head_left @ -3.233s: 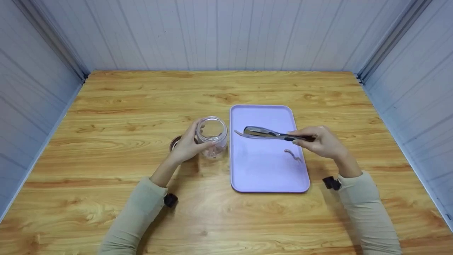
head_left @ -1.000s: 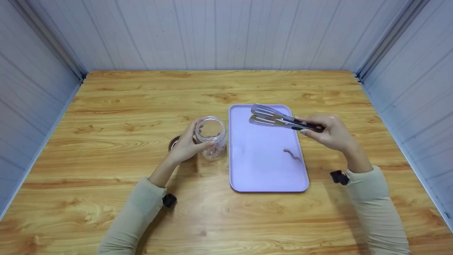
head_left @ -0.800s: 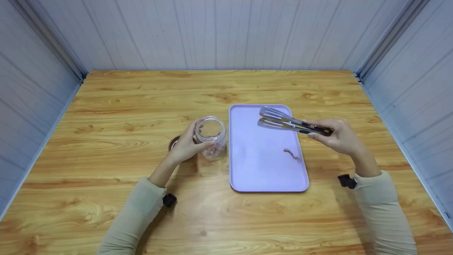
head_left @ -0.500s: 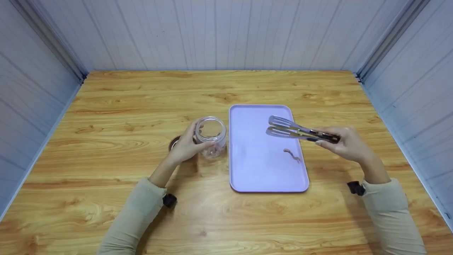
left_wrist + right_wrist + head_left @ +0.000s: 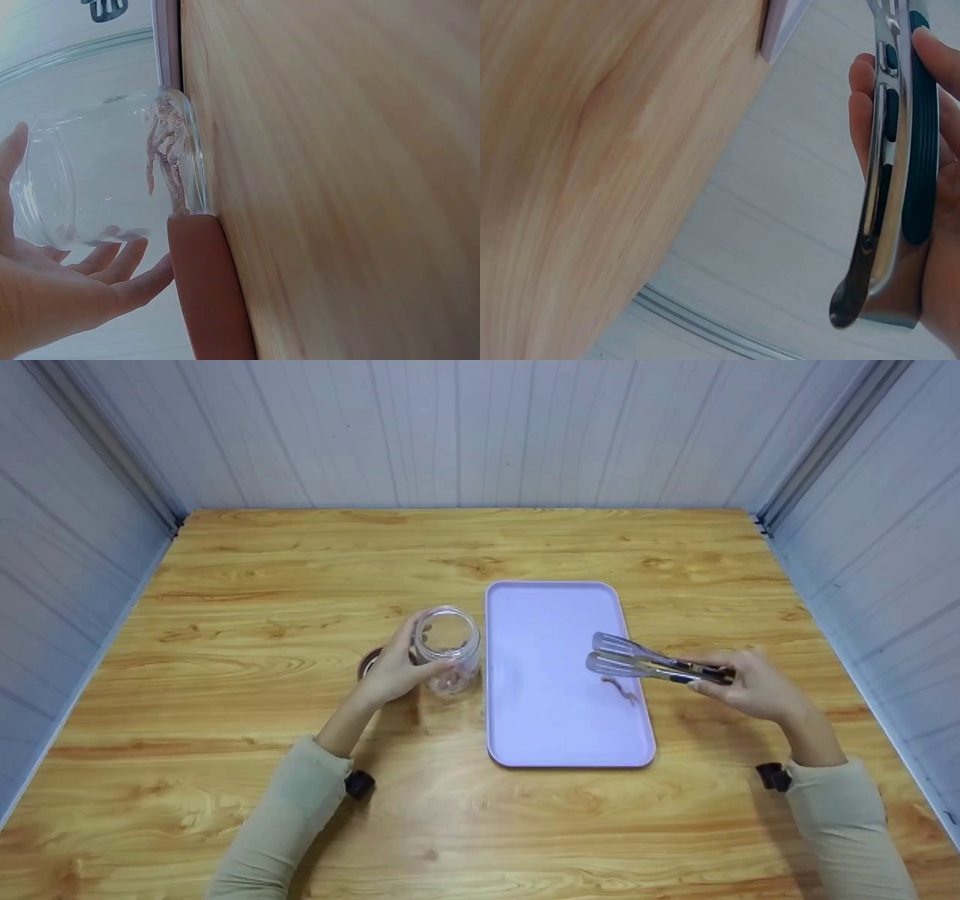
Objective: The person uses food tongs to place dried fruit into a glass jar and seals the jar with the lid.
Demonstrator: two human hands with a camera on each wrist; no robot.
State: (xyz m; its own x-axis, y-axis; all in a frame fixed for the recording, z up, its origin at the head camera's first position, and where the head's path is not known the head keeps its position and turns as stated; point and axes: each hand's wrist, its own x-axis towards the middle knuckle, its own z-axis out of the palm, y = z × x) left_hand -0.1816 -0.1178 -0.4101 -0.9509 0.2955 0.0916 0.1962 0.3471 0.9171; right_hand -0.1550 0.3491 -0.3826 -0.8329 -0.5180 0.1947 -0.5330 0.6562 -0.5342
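My left hand [image 5: 394, 669] holds a clear jar [image 5: 459, 675] by its side, fingers and thumb curved round it. The jar stands upright and uncovered, with wrinkled pinkish-brown strips [image 5: 169, 142] at its bottom. In my right hand [image 5: 761, 686] are metal tongs [image 5: 637, 664] with slotted ends and dark grips [image 5: 922, 150]. Their two blades are slightly apart, with nothing seen between them. They hang over the right side of a lilac tray [image 5: 555, 720], just above a thin brown curly strip [image 5: 621, 691] lying there.
A brown lid [image 5: 367, 661] lies on the table left of the jar, partly hidden by my left hand; the left wrist view shows its reddish-brown side. The wood-grain table [image 5: 300, 570] is bounded by white panel walls [image 5: 480, 435] at the back and sides.
Earlier the tongs gripped a strip over the tray's left side; that strip is gone from them. The tongs have parted, then moved right and toward me. The left hand and jar stay put.
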